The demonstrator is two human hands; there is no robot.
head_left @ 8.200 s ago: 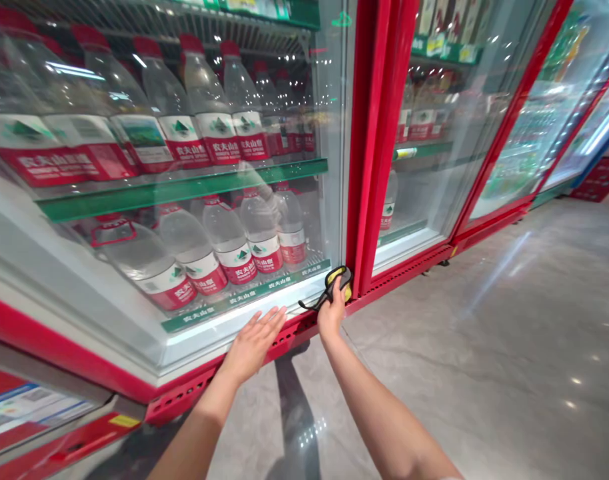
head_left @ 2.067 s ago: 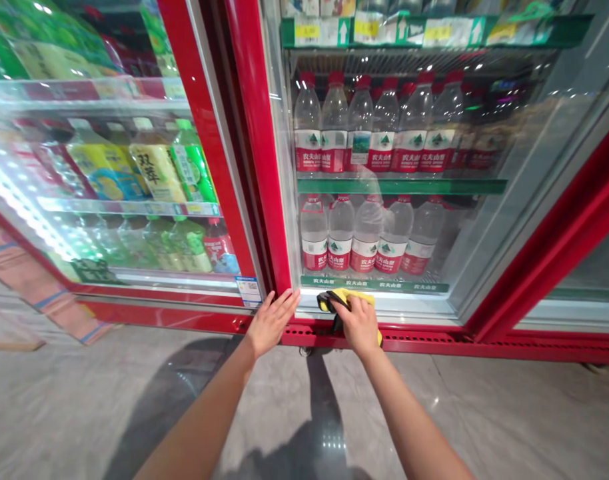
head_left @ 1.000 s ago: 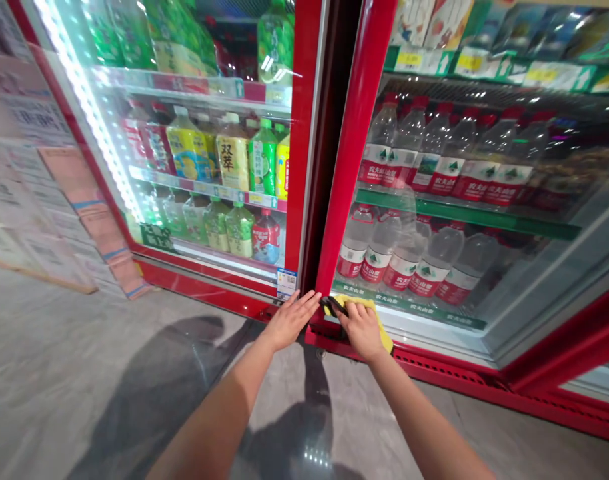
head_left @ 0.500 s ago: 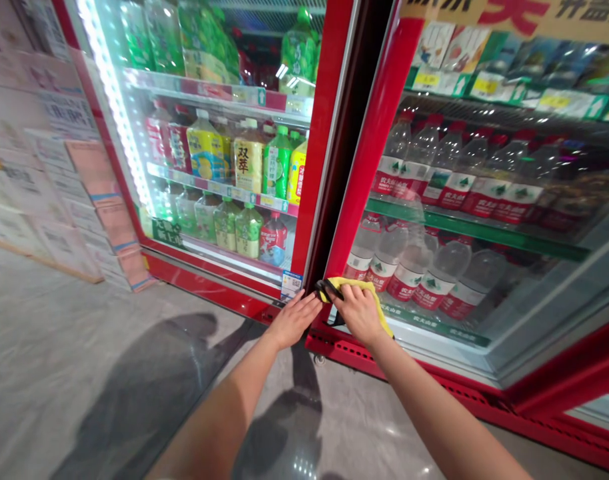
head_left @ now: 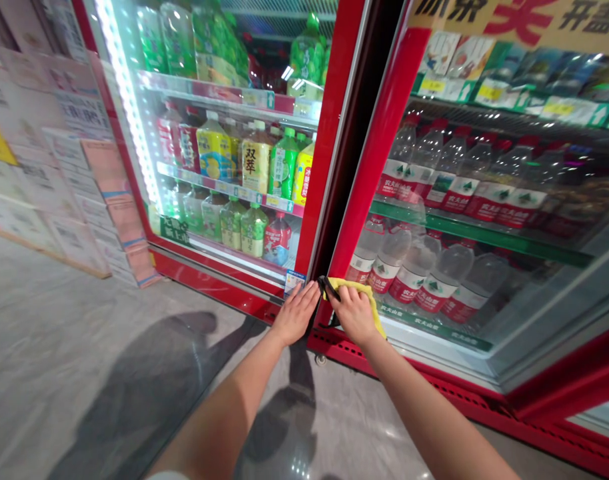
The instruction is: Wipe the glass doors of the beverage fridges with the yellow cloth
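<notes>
A yellow cloth [head_left: 377, 319] with a dark edge is under my right hand [head_left: 353, 309], whose fingers curl over it. The cloth presses against the lower left corner of the right fridge's red frame [head_left: 348, 245]. My left hand [head_left: 295, 312] lies with fingers stretched out on the lower right corner of the left fridge's red door frame [head_left: 318, 220], close by a small blue-and-white label [head_left: 293, 280]. Its fingertips come near the cloth's dark edge. A narrow dark gap runs between the two fridges.
Bottles with red labels [head_left: 409, 280] fill the right fridge's shelves. Green and yellow drink bottles [head_left: 257, 160] stand behind the left fridge's glass. Stacked cartons [head_left: 119, 220] rise at the left. Grey tiled floor [head_left: 149, 373] lies below, with a caster [head_left: 320, 360] under the right fridge.
The view has shifted slightly, so the fridges sit a little farther right. My left hand has turned flatter on the frame; my right hand stays on the cloth at the same corner.
</notes>
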